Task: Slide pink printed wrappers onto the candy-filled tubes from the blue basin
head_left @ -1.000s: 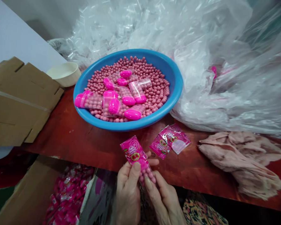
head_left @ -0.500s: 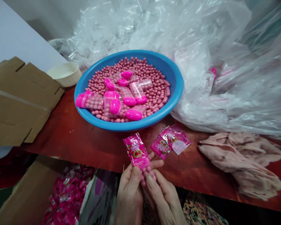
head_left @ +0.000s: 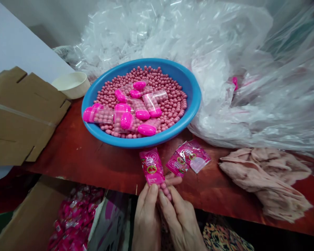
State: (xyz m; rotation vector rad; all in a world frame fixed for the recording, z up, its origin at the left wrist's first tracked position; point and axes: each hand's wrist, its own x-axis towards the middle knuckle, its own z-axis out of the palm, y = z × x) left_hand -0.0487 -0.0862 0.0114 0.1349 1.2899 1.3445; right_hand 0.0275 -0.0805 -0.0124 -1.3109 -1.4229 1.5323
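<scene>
Both my hands work together at the table's near edge. My left hand [head_left: 146, 219] and my right hand [head_left: 180, 223] pinch the lower end of a clear tube of pink balls [head_left: 164, 191]. A pink printed wrapper [head_left: 152, 166] covers the tube's upper part, and a finger shows behind it. Just right of the wrapper lie two flat pink printed wrappers [head_left: 188, 157], overlapping on the table. Farther off stands a blue plastic basin [head_left: 192, 104] holding loose pink balls [head_left: 170, 87] and several filled clear tubes with bright pink caps [head_left: 98, 115].
A red-brown table [head_left: 94, 164] bears a crumpled pink cloth [head_left: 261, 174] on the right. Large clear plastic bags [head_left: 238, 69] of empty tubes rise behind the basin. A flattened cardboard box [head_left: 21, 115] and a white bowl [head_left: 72, 85] sit left. Below, an open carton [head_left: 75, 223] holds pink packets.
The wrapped tube has turned from leaning left to nearly upright, and it sits slightly lower between my hands. The whole view has shifted a little.
</scene>
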